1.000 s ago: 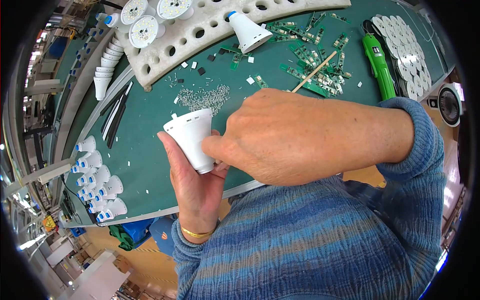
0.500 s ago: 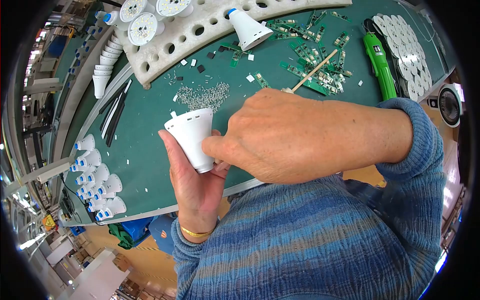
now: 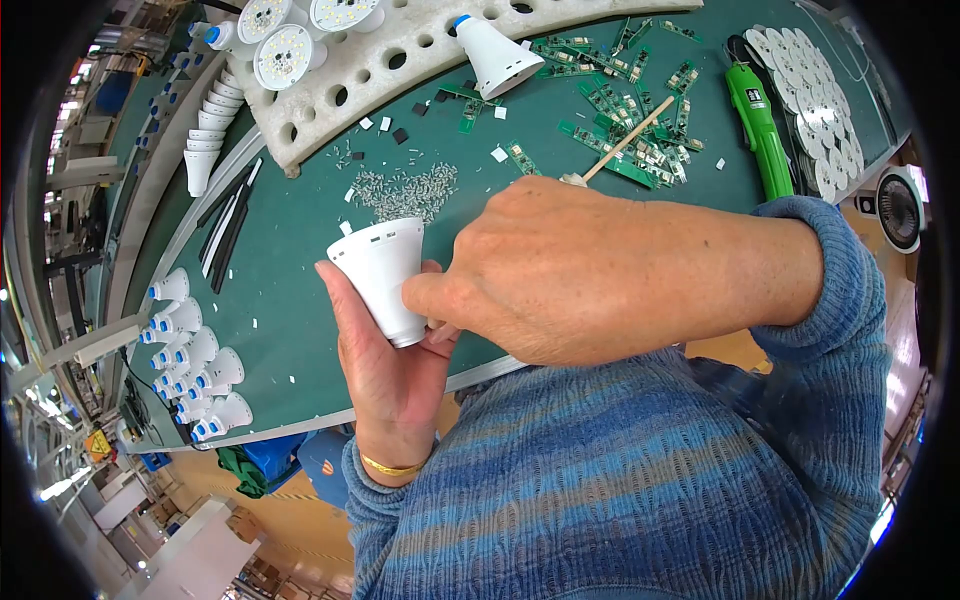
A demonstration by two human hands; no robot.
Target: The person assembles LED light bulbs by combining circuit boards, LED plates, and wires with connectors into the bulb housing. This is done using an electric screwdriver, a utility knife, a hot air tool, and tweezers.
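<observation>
A white cone-shaped bulb housing [image 3: 378, 272] is tilted in front of me, wide slotted rim up and narrow neck down. My left hand [image 3: 385, 370] is closed around it from below, thumb along its left side. From the right, my right hand [image 3: 545, 270] reaches across with curled fingers, a fingertip pressed against the housing's side; its other fingertips are mostly hidden behind the hand. Just beyond the rim lies a pile of small screws [image 3: 408, 190]. Past my right hand, a wooden stick [image 3: 630, 138] with a whitish end lies across green circuit boards [image 3: 640, 165].
A green electric screwdriver [image 3: 760, 130] lies at right beside stacked white discs [image 3: 805, 100]. At the back, a foam rack with holes [image 3: 365, 78] bears another housing [image 3: 495, 58] and bulbs with LED plates [image 3: 288, 58]. Several blue-tipped housings [image 3: 200, 365] sit along the left edge.
Almost nothing differs. The view has shifted very slightly, and both hands keep the same hold on the housing.
</observation>
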